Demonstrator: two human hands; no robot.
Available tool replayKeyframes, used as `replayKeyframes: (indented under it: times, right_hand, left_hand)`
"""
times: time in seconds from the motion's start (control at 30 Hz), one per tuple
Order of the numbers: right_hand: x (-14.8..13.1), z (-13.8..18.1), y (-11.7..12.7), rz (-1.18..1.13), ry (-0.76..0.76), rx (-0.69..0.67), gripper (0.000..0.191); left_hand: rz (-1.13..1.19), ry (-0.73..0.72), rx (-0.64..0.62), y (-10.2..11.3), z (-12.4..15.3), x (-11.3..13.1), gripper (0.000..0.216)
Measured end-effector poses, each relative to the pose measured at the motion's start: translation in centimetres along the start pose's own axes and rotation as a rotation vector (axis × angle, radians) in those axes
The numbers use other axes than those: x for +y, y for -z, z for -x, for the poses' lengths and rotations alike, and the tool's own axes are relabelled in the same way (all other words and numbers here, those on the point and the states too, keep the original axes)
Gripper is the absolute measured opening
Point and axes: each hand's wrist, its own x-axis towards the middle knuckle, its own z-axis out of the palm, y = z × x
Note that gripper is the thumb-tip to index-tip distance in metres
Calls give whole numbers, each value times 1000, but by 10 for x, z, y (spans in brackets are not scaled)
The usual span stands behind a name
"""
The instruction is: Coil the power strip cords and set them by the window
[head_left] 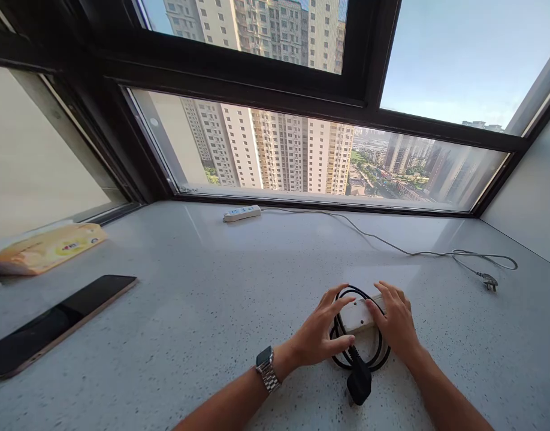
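A white power strip point(356, 313) lies on the speckled grey counter point(203, 311), with its black cable point(377, 354) coiled around it and a black plug point(359, 383) at the near side. My left hand point(322, 329), with a metal watch point(266, 368) on the wrist, rests on the strip's left end, fingers over the cable loop. My right hand point(396, 320) presses on the strip's right end.
A second white power strip point(242, 213) lies by the window, its grey cord point(392, 245) running right to a plug point(488, 281). A dark tablet point(54, 323) and a yellow tissue pack point(45, 248) sit at the left. Window frame behind.
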Motion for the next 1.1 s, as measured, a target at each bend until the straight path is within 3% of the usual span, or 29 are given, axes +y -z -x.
replayKeyframes:
  times: [0.1,0.17,0.23,0.4,0.57,0.7,0.8,0.87,0.97,1.03,1.1]
  right_hand:
    - [7,-2,-5,41,-159,9,64]
    - [10,-3,-6,8,-179,-5,64]
    - [11,-4,-6,-53,-148,13,58]
    - [11,-4,-7,-196,-91,137,46]
    - [9,-7,-3,-296,-82,320,47]
    - [13,-15,5,-469,-186,466,52]
    - [18,-21,8,-673,-280,513,60]
    - [20,-25,10,-846,-320,451,65]
    - [23,-27,16,-1162,-412,228,74]
    - [27,-27,23,-1337,-489,114,81]
    - [32,-27,29,-1427,-553,88,80]
  left_hand:
    - [-100,214,58,-6,-9,2,83]
    - [-125,286,26,-10,-15,3,75]
    - [-119,279,26,-15,-19,6,63]
    - [6,317,160,-34,-22,15,46]
    - [187,313,227,-40,-32,26,49]
    - [139,187,234,-24,-54,40,50]
    - [-69,5,269,-11,-74,52,49]
    - [-279,-127,278,-8,-84,58,47]
    - [-534,-357,188,-17,-89,61,42]
    - [-607,-480,121,-29,-84,59,39]
    - [-642,-550,103,-41,-73,57,36]
